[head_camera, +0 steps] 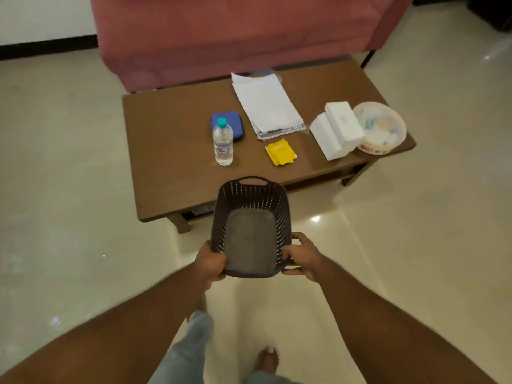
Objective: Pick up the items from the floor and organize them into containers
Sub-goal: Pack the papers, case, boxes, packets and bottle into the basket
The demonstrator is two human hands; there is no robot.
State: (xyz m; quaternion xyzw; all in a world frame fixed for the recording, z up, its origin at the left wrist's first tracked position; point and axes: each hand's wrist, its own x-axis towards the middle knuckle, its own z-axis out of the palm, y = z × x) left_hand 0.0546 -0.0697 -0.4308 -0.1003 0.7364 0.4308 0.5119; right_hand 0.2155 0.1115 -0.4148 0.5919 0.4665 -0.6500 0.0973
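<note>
The fingers [300, 241] of our left hand [212, 263] and right hand [303, 256] curl round the near rim of the dark perforated plastic basket [249, 195], held clear of the brown wooden counter [171, 151]. The basket is empty, so all sorting remains. No items show on the cream tiled floor [69, 189]. The contents of the round translucent tub [381, 131] are blurred.

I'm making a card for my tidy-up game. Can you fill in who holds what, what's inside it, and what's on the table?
Holding: left hand and right hand both grip the basket
Inside the basket: nothing
On the table: bottle, blue case, papers, yellow packets, white boxes, round tub
Behind the table: sofa
</note>
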